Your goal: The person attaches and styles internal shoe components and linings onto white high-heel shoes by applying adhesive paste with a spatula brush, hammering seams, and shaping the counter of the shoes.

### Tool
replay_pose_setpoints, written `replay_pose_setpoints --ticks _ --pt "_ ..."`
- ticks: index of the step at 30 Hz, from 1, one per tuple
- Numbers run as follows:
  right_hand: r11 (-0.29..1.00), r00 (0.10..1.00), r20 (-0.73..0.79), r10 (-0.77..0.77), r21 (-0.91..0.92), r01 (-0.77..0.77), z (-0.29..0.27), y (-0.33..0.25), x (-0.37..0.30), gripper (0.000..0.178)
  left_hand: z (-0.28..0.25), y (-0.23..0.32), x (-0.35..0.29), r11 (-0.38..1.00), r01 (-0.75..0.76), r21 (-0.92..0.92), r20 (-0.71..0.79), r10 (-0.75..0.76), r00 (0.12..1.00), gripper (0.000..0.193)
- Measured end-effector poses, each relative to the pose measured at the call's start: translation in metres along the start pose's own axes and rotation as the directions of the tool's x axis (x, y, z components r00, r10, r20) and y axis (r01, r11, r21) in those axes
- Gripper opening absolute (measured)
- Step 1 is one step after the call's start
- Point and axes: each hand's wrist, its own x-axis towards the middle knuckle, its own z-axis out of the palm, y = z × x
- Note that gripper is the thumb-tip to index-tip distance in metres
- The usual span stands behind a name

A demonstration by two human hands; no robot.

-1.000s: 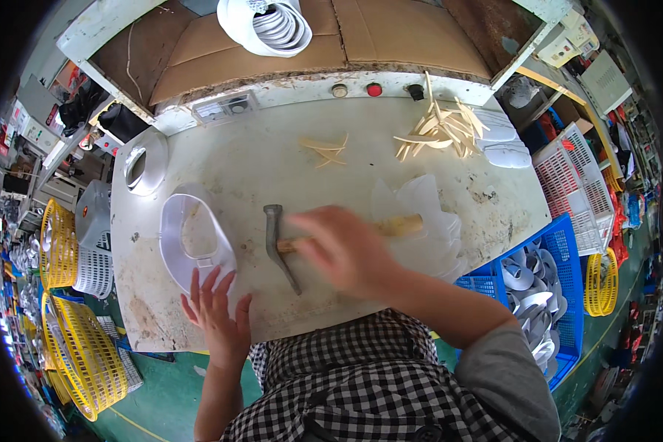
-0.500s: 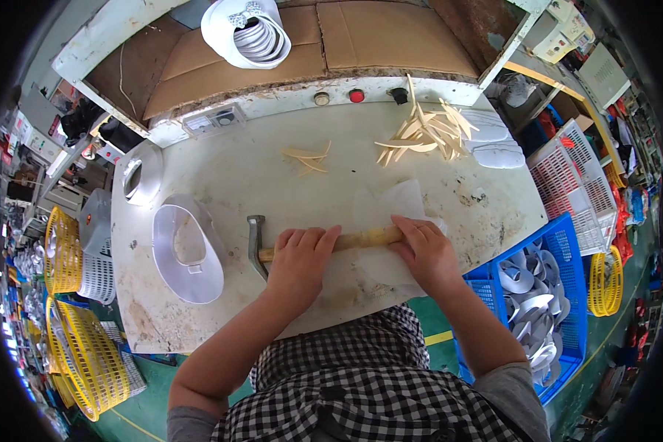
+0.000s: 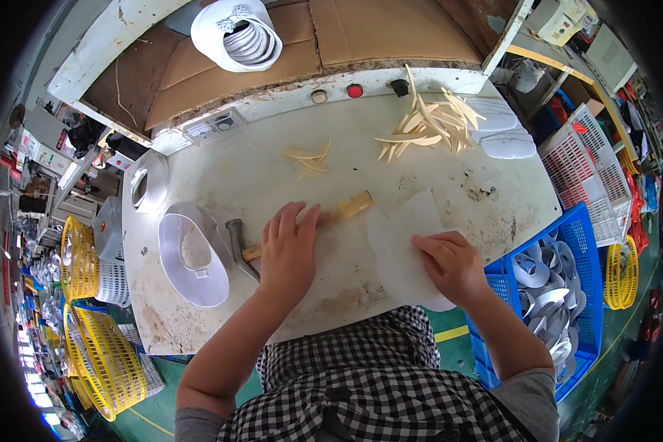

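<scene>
A hammer with a wooden handle and a grey metal head lies slantwise on the table. My left hand rests palm down over its handle, fingers stretched out and a little apart. To the right, my right hand is closed in a pinch at a thin white sheet, its thumb and fingertips together on the sheet. Left of the hammer stands a white curved shell-like piece with an oval opening. A similar white piece sits behind it.
Thin cream curved strips are heaped at the back right; a few strips lie mid-table. White flat pieces are beside the heap. A blue crate with white parts stands right, yellow baskets left. A shelf rises behind.
My right hand has left the hammer's handle end and moved right and down to the white sheet. My left hand's fingers have loosened and stretched out; the handle now points farther up.
</scene>
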Motion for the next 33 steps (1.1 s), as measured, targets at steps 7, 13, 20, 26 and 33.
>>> replay_pose_setpoints --ticks 7,13,20,26,33 --pt "0.988 0.986 0.081 0.144 0.041 -0.147 0.001 -0.018 -0.013 0.061 0.004 0.051 0.01 0.821 0.378 -0.428 0.462 -0.16 0.872 0.052" --pt "0.98 0.977 0.12 0.179 0.071 -0.188 -0.002 -0.019 -0.008 0.087 0.018 0.063 0.03 0.499 0.568 -0.655 0.51 -0.264 0.819 0.047" --pt "0.985 0.978 0.121 0.17 -0.014 -0.169 0.016 0.001 -0.002 0.096 -0.008 0.089 0.001 0.719 -0.413 -0.559 -0.118 0.424 0.898 0.012" --pt "0.997 0.991 0.128 0.046 0.049 -0.053 0.013 -0.007 0.039 0.077 -0.008 0.06 -0.028 0.189 0.304 -0.934 0.233 -0.324 0.917 0.005" --pt "0.955 0.979 0.202 0.01 0.289 -0.069 0.01 -0.008 0.041 0.034 0.001 0.048 -0.038 -0.227 0.276 -0.934 0.35 -0.423 0.836 0.01"
